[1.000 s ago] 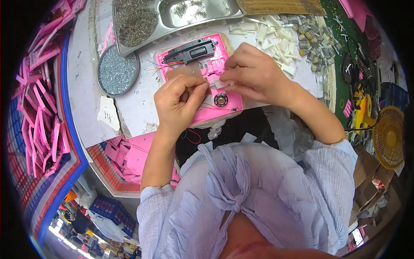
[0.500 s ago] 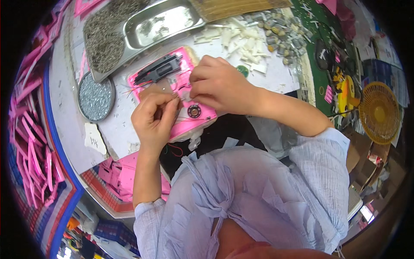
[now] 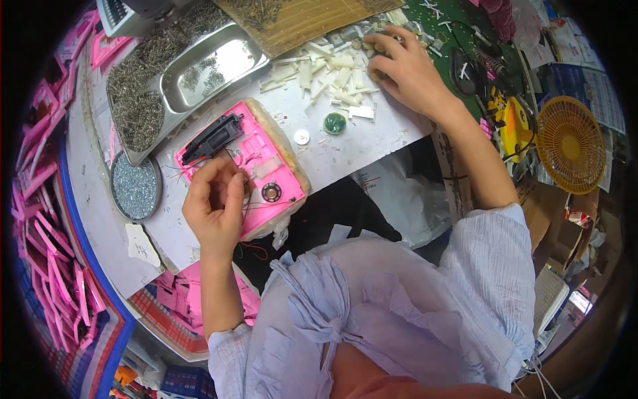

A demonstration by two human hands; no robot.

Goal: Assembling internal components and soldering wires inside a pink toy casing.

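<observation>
A pink plastic housing [image 3: 264, 147] lies on the table, fitted with a black elongated part [image 3: 213, 139], a small round speaker [image 3: 271, 191] and thin wires. My left hand [image 3: 216, 199] rests over its near left side, thumb and fingers drawn together; what sits between the fingertips is too small to make out. Off to the far right, my right hand [image 3: 413, 73] is over a pile of small grey and tan parts [image 3: 362, 41]. Its fingers are bent and apart, with the fingertips among the parts. Beneath the housing shows a pale, fuzzy-edged pad [image 3: 292, 163].
Metal trays [image 3: 163, 93] full of small screws and a round dish [image 3: 135, 187] of silvery bits stand at left. White plastic strips [image 3: 339, 70], a green disc [image 3: 335, 123] and a wooden board [image 3: 306, 23] lie beyond. A yellow fan [image 3: 570, 145] stands at right.
My right hand has left the housing and moved far right to the pile of small parts. The left hand stays at the housing. The whole view has shifted slightly.
</observation>
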